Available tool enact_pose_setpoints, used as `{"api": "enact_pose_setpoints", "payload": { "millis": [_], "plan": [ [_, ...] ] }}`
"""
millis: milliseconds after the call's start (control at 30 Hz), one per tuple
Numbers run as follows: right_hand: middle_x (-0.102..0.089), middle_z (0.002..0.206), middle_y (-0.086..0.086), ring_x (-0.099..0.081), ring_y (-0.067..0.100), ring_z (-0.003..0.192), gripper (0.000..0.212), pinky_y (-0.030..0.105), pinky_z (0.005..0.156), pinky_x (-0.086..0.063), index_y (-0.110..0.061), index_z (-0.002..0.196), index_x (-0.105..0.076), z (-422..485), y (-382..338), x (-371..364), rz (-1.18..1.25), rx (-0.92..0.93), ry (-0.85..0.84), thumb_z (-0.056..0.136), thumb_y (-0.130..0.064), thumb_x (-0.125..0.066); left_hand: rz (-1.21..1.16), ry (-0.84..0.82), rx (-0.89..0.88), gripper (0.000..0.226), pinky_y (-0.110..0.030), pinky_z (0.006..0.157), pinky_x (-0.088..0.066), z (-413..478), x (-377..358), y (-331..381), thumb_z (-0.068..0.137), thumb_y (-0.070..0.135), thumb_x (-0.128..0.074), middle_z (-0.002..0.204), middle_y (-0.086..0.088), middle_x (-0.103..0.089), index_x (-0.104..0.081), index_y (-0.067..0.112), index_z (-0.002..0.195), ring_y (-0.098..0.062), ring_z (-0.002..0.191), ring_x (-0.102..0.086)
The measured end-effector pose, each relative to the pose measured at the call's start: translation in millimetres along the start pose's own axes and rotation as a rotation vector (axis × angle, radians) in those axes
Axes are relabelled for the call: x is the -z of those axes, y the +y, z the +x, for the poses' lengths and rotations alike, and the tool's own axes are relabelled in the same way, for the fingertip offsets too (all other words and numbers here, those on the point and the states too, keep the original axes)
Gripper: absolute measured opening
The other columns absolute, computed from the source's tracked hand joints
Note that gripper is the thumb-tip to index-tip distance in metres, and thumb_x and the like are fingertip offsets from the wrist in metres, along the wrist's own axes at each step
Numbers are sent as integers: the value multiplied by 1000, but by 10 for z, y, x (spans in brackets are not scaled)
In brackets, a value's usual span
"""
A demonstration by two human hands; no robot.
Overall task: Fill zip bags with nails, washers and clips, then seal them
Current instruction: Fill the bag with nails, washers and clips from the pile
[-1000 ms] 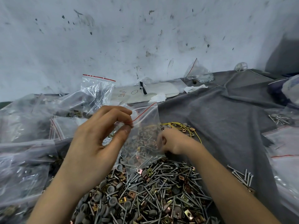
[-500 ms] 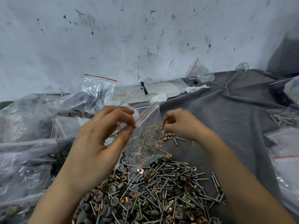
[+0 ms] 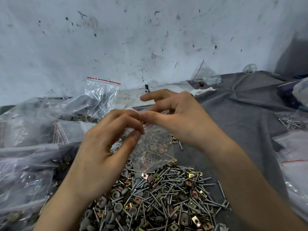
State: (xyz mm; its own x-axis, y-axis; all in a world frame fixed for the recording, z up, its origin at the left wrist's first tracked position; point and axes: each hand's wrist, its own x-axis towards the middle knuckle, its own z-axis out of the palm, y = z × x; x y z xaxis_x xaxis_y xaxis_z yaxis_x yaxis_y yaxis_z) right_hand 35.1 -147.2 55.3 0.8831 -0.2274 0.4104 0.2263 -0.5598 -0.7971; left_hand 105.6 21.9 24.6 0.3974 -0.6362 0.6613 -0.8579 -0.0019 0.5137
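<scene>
head view, left hand (image 3: 100, 155) and right hand (image 3: 183, 120) fingers pinching zip bag (image 3: 153, 150) top edge, over hardware pile (image 3: 158, 197)

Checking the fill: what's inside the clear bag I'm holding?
Grey washers, brass-coloured clips and thin nails show through the small clear zip bag. The left hand hides its upper left corner.

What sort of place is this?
Probably a hardware-packing workbench: a loose heap of steel nails, grey washers and brass clips on a grey cloth, clear red-striped zip bags alongside, and a scuffed white wall.
</scene>
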Motion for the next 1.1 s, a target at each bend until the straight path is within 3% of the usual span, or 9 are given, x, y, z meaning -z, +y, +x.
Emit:
{"api": "enact_pose_setpoints", "payload": {
  "millis": [133, 267, 467, 533, 633, 733, 800, 900, 1100],
  "plan": [
    [-60, 122, -18, -48, -13, 115, 33, 22, 98, -41, -9, 80, -78, -12, 2, -37, -39, -22, -70, 87, -37, -62, -17, 7, 4, 11, -48, 90, -51, 2, -6, 5, 91, 33, -50, 109, 10, -62, -60, 30, 89, -19, 107, -61],
    [-61, 122, -15, -53, -5, 113, 23, 22, 96, -42, -21, 86, -78, -10, -8, -31, 67, -26, 10, 84, -39, -64, 11, 20, 18, 13, -48, 93, -50, 3, 8, -3, 91, 34, -50, 110, 11, -62, -61, 28, 89, -16, 113, -59],
    [-72, 90, -6, -64, 3, 86, 11, 28, 82, -50, -20, 91, -72, 134, 292, 35, 290, -56, 301, 90, -24, -61, 9, 60, 44, 15, -47, 92, -51, 0, 29, -2, 89, 34, -49, 111, 13, -62, -62, 28, 90, -14, 115, -58],
    [-69, 86, -2, -61, 10, 80, 10, 31, 78, -49, -21, 92, -69, 194, 541, 19, 167, -200, 227, 91, -18, -60, 7, 62, 45, 15, -47, 91, -51, -3, 27, 1, 89, 35, -49, 111, 14, -62, -62, 28, 90, -15, 115, -58],
    [-69, 89, 2, -58, 10, 73, 11, 19, 63, -45, -18, 92, -71, 206, 901, -90, -302, -375, -73, 89, -14, -61, 10, 60, 46, 15, -48, 90, -51, -6, 26, 4, 88, 35, -49, 111, 12, -62, -62, 28, 90, -16, 115, -58],
    [-69, 106, 5, -61, 17, 96, 12, 21, 76, -43, -11, 92, -75, 174, 1124, -274, -486, -430, -238, 85, -11, -66, 9, 62, 55, 15, -42, 92, -51, -5, 39, -1, 88, 35, -49, 111, 12, -62, -62, 28, 89, -16, 115, -58],
    [-68, 110, 5, -60, 22, 106, 10, 27, 84, -47, -13, 89, -75, 164, 1195, -374, -493, -472, -278, 81, -11, -70, 8, 64, 59, 14, -38, 92, -50, -3, 53, -11, 88, 35, -49, 111, 13, -62, -62, 28, 89, -14, 116, -58],
    [-69, 103, 6, -62, 24, 98, 8, 35, 86, -52, -16, 87, -73, 166, 1257, -453, -535, -517, -261, 80, -13, -70, 15, 61, 55, 14, -38, 92, -51, -2, 51, -25, 88, 35, -49, 112, 13, -62, -62, 28, 89, -14, 116, -58],
    [-69, 102, 2, -63, 23, 96, 12, 34, 84, -52, -19, 87, -73, 152, 1291, -506, -599, -492, -200, 87, -26, -63, 8, 63, 55, 14, -44, 91, -51, -2, 48, -35, 89, 35, -49, 111, 14, -62, -62, 28, 89, -15, 115, -58]
  ]
}}
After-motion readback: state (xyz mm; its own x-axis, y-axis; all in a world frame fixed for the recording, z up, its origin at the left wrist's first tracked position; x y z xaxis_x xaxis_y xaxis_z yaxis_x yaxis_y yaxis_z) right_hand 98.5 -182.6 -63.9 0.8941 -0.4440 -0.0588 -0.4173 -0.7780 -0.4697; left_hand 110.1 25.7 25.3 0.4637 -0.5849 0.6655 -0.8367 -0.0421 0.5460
